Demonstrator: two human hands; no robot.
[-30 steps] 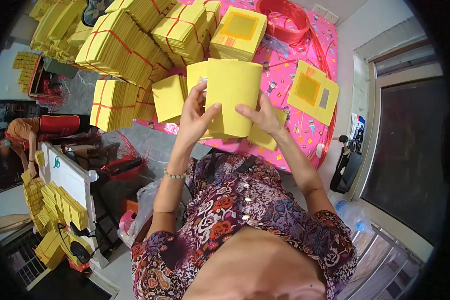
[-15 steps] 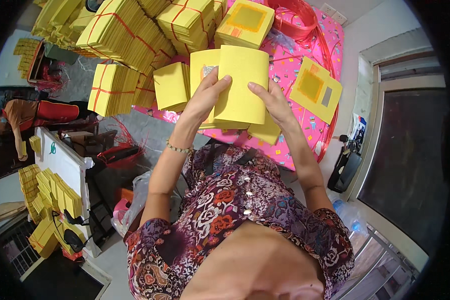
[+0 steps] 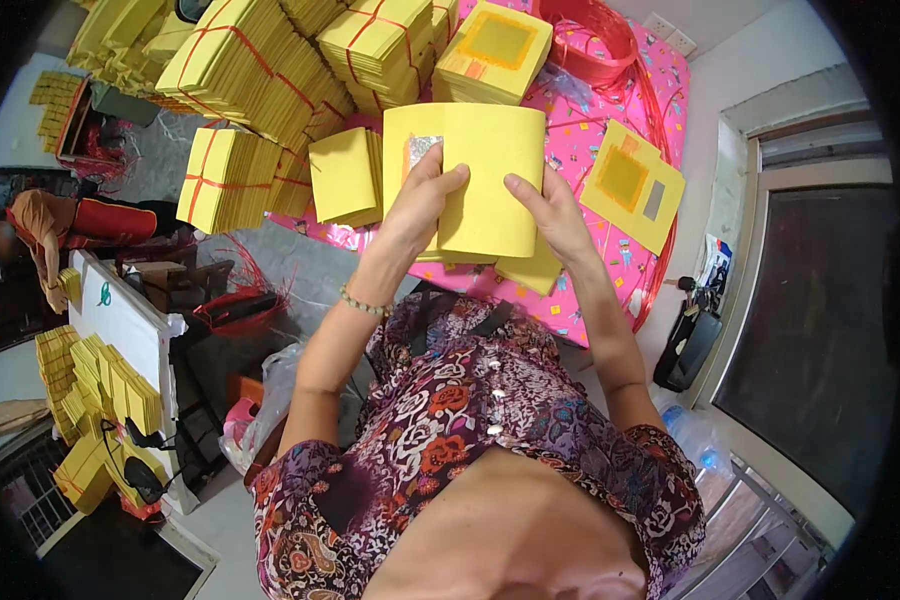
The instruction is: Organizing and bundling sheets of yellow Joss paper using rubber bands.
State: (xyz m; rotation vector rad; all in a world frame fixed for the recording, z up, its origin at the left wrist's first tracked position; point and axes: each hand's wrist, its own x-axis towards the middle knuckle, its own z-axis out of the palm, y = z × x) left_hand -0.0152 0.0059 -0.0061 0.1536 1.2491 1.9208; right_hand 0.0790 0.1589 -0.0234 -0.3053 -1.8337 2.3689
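A sheet of thick yellow paper (image 3: 495,185) is curved over on itself between my two hands, above the pink table. My left hand (image 3: 420,205) grips its left side, thumb on top and fingers underneath. Just above those fingers a silver foil patch (image 3: 425,150) shows on the lower layer. My right hand (image 3: 558,215) pinches the curved right edge, its thumb on the upper face and its other fingers behind. Under the held sheet another yellow piece (image 3: 530,272) partly sticks out. A small stack of folded yellow paper (image 3: 343,175) stands just left of my left hand.
Yellow bundles tied with red string (image 3: 250,60) crowd the far left. A stack with an orange square (image 3: 495,45) stands behind the sheet. At right lie a yellow sheet with orange and grey patches (image 3: 632,190) and red string (image 3: 595,60). Another person (image 3: 100,225) works at far left.
The held sheet has shifted slightly right and toward me, and more of the silver patch shows. Both hands keep their grip. The other person's arm has moved at the far left.
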